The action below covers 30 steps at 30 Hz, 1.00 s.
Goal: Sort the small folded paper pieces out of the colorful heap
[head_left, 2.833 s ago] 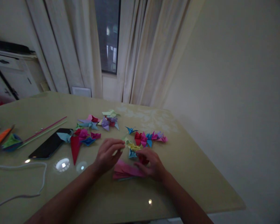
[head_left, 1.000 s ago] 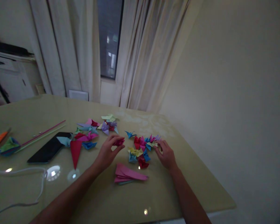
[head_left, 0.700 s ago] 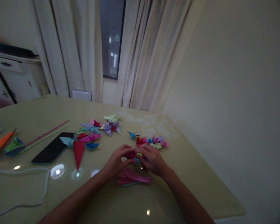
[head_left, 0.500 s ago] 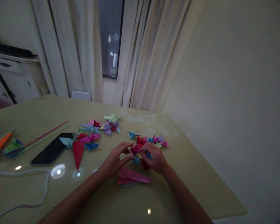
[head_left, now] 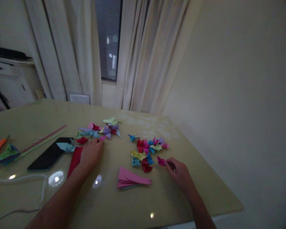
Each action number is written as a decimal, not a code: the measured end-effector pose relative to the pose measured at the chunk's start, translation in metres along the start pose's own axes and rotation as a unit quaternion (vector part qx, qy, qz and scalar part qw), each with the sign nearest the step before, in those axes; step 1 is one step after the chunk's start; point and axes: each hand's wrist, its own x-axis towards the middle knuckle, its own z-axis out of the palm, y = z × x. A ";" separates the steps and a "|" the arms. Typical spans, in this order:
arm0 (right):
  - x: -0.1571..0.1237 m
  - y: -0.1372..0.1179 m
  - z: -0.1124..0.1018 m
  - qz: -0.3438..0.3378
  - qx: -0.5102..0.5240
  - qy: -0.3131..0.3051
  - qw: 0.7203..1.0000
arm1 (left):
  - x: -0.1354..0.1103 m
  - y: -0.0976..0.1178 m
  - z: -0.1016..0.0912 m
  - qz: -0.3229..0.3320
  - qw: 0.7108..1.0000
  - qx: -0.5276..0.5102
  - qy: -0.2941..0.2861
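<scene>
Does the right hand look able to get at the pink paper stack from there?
Likely yes: nothing seems to stand between the right hand and the pink paper stack, which lies nearby. That hand pinches a small magenta folded piece, though, so it may need to let go first.

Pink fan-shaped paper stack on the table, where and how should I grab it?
I'd probably pinch the pink fan-shaped paper stack by its narrow right end, coming from the near side: its layers spread leftward and converge there, while the dark red folded-paper piece lies just beyond.

Folded papers (head_left: 146,146) behind paper stack (head_left: 132,178); leftward, one apparently on phone (head_left: 49,156)
</scene>
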 end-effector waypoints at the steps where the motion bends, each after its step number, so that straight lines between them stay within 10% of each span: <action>1: 0.001 0.000 0.003 0.008 -0.013 -0.013 1.000 | 0.001 0.002 -0.001 -0.002 1.000 -0.013 -0.003; 16: 0.059 -0.084 0.037 -0.251 -0.020 0.043 0.967 | 0.004 0.000 0.004 0.002 0.991 -0.120 0.063; 30: 0.040 -0.089 0.075 -0.144 0.234 0.033 0.961 | -0.032 0.074 0.004 0.299 0.845 -0.403 0.183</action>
